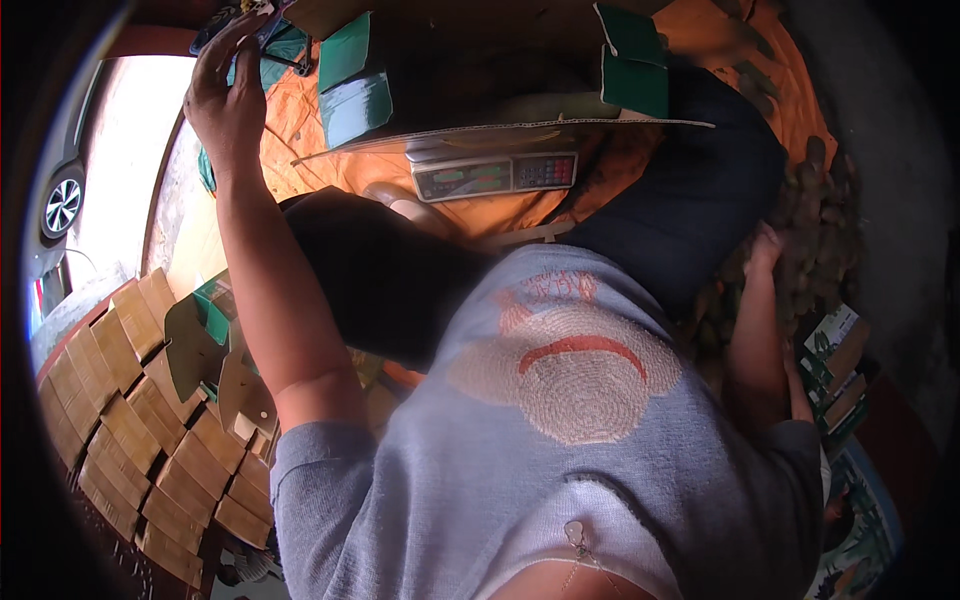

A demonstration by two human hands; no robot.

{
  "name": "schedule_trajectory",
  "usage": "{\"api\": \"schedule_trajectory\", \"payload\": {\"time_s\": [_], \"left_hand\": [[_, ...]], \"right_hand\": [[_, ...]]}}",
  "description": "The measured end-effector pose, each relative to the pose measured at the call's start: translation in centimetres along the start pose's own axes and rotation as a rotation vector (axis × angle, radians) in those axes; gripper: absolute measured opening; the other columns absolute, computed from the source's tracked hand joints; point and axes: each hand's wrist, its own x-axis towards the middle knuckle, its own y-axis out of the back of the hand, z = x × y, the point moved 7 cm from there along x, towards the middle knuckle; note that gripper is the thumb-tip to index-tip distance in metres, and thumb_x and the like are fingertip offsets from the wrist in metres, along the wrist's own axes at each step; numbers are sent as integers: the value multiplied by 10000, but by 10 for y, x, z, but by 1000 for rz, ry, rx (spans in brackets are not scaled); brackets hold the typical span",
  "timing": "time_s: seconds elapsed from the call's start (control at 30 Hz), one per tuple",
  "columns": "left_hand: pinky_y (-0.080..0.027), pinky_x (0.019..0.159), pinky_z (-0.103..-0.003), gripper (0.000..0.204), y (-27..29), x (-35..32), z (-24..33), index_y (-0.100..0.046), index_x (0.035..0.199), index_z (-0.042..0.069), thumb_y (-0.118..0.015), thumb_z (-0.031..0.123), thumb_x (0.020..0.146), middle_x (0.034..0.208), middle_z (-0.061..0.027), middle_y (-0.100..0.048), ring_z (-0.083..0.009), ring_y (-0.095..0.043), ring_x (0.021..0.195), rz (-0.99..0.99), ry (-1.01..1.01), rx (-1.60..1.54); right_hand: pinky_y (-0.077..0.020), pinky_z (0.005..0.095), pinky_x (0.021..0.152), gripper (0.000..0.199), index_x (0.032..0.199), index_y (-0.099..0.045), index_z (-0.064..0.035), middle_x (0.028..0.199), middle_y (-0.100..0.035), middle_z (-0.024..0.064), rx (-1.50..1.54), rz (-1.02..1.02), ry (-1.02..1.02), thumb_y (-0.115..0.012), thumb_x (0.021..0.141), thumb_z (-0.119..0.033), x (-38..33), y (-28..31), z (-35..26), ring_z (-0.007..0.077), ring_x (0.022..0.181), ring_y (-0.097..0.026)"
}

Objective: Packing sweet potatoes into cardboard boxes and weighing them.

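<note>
- At the upper left of the head view, the left hand [225,95] is raised at the end of a bare forearm, fingers spread, against a dark flat object [232,22] at the frame's top edge; whether the grip is closed on it cannot be told.
- Just beside that hand lie green folded cartons [352,80] on an orange sheet [300,135].
- Right hand [765,248] reaches to the right side, fingers bent loosely, at the edge of a heap of brown knobbly produce [820,225]; the grip's state and whether it has hold of any piece cannot be told.
- A digital weighing scale [495,175] sits near the centre top on the orange sheet, under the edge of a large cardboard flap [520,125].
- Rows of flat brown cardboard boxes [140,420] are stacked at the lower left.
- A green and white printed carton [835,365] rests at the right, near the right elbow.
- A light blue knitted top with an embroidered patch [565,370] fills the lower centre.
</note>
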Motion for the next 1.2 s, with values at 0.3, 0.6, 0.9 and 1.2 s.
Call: {"api": "schedule_trajectory", "payload": {"time_s": [0.3,0.6,0.9,1.2], "left_hand": [[-483,1061,-322,241,-3,0,-22,-724,1202,37,-599,29,996,1208,-84,-728,-176,-644,1196,62,147,1],[-507,1042,-335,230,-10,1,-5,-740,1180,72,-610,36,993,1191,-58,-734,-166,-646,1190,72,59,57],[-540,931,-320,237,14,3,15,-784,1083,161,-642,69,917,1136,-34,-746,-198,-717,1034,140,-64,190],[-557,849,-336,195,23,7,41,-772,998,98,-634,20,884,1075,-90,-749,-271,-728,972,188,-145,166]], "right_hand": [[-570,361,585,275,1197,-622,8,986,-707,140,30,-15,-249,-615,977,-156,-33,-9,60,243,692,-688],[-517,354,955,352,1322,-565,58,1213,-681,175,37,70,239,-543,995,-70,3,-7,-17,267,1113,-658],[-560,343,926,277,1265,-596,40,1270,-647,170,333,-23,457,-531,996,25,-93,-61,-230,236,1096,-666],[-494,318,965,249,1167,-674,1,1105,-720,83,-72,-740,1183,-712,929,-62,-342,-174,-390,184,1066,-664]]}}
